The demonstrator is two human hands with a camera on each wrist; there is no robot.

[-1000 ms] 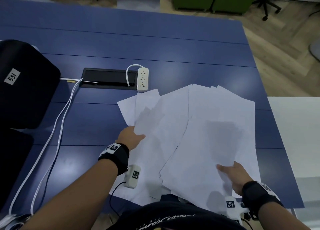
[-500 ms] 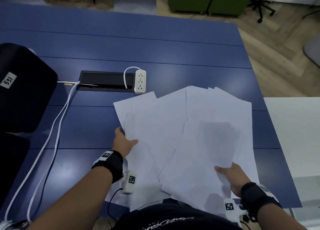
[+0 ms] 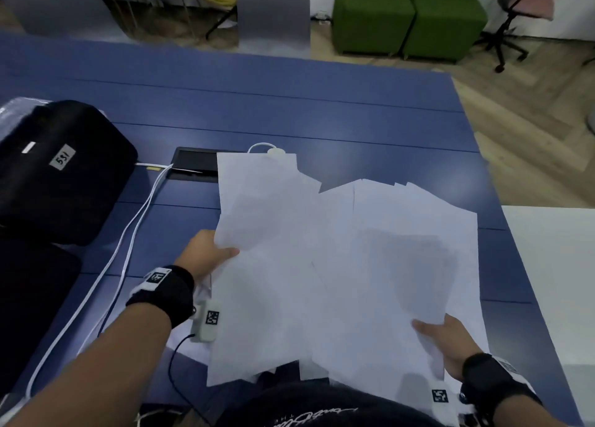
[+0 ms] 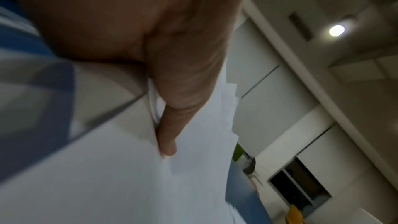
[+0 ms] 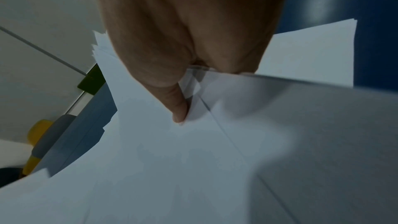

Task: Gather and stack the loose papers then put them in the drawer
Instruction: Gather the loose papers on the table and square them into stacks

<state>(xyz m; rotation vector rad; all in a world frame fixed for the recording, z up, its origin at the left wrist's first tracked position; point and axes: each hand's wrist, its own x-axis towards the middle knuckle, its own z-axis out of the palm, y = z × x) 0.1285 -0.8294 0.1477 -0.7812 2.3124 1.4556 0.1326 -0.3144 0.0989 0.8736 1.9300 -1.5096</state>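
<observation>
Several loose white papers [image 3: 338, 265] fan out over the near part of the blue table [image 3: 289, 111]. My left hand [image 3: 209, 252] pinches the left edge of the left sheets, thumb [image 4: 170, 125] on top, and those sheets are lifted and tilted up toward the far side. My right hand [image 3: 441, 339] pinches the near right corner of the right sheets [image 5: 193, 159], thumb [image 5: 176, 106] on top. The fingers under the paper are hidden. No drawer shows in any view.
A black bag [image 3: 61, 169] with a white label lies at the left. White cables [image 3: 128, 233] run past a black cable hatch [image 3: 196, 165]; a white power strip [image 3: 273, 151] peeks over the papers. A white surface [image 3: 553, 281] adjoins at the right. Chairs and green sofas stand beyond.
My left hand has raised its sheets, which now stand up and cover most of the power strip. My right hand keeps its hold on the right sheets.
</observation>
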